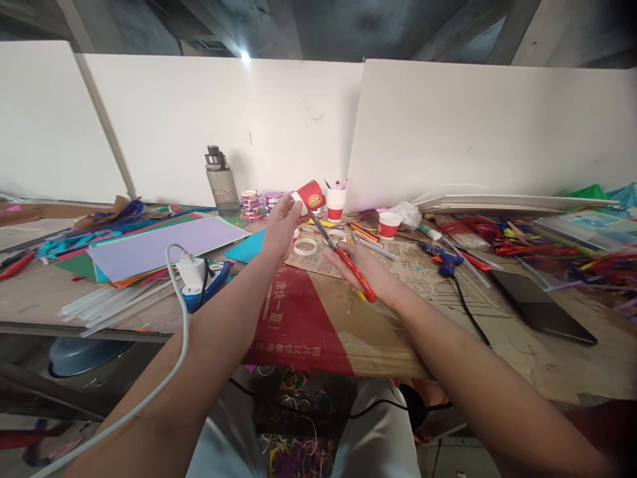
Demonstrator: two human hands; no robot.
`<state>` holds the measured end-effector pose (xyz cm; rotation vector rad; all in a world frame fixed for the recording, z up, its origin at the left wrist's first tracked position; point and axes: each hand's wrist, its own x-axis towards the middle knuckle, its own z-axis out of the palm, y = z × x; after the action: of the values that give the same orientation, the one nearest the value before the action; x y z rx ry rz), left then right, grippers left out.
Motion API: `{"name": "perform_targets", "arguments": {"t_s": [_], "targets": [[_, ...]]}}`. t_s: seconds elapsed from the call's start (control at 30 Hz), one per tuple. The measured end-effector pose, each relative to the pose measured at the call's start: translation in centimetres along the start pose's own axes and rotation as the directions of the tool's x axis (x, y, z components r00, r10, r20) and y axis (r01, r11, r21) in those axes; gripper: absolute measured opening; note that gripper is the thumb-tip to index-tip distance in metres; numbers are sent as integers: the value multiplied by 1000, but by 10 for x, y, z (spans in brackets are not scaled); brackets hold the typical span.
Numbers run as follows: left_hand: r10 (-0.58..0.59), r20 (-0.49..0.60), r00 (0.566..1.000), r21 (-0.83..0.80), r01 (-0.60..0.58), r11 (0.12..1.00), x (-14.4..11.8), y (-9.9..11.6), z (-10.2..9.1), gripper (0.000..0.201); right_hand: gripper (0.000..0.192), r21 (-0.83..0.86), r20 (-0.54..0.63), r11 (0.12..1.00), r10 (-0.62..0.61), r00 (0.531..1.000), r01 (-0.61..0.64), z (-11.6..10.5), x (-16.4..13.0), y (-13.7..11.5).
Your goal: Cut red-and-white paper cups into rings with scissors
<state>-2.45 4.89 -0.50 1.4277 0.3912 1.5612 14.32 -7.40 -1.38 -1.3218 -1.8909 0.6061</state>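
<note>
My left hand (283,226) holds a red and white paper cup (312,196), tipped on its side above the table. In my right hand (361,265) is a pair of scissors (355,271) with red handles, its blades pointing up and left to the cup's edge. Whether the blades have paper between them I cannot tell. Below the cup, a white paper ring (305,247) lies on the brown paper sheet. Just behind stands a stack of paper cups (336,204) with pens in it, and another paper cup (389,226) is to the right.
Purple card sheets (164,240), clear glue sticks (112,302) and a power strip (212,282) with a white cable lie left. A bottle (221,182) stands behind. Right are a blue glue gun (448,262), a phone (540,307) and coloured pipe cleaners.
</note>
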Motion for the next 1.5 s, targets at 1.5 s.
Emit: {"name": "perform_targets", "arguments": {"t_s": [1.5], "targets": [[-270,-168,948,-159,244,957,-1,7,3,40,39,20,-46,996,-90,995,91,-1,5,5]]}}
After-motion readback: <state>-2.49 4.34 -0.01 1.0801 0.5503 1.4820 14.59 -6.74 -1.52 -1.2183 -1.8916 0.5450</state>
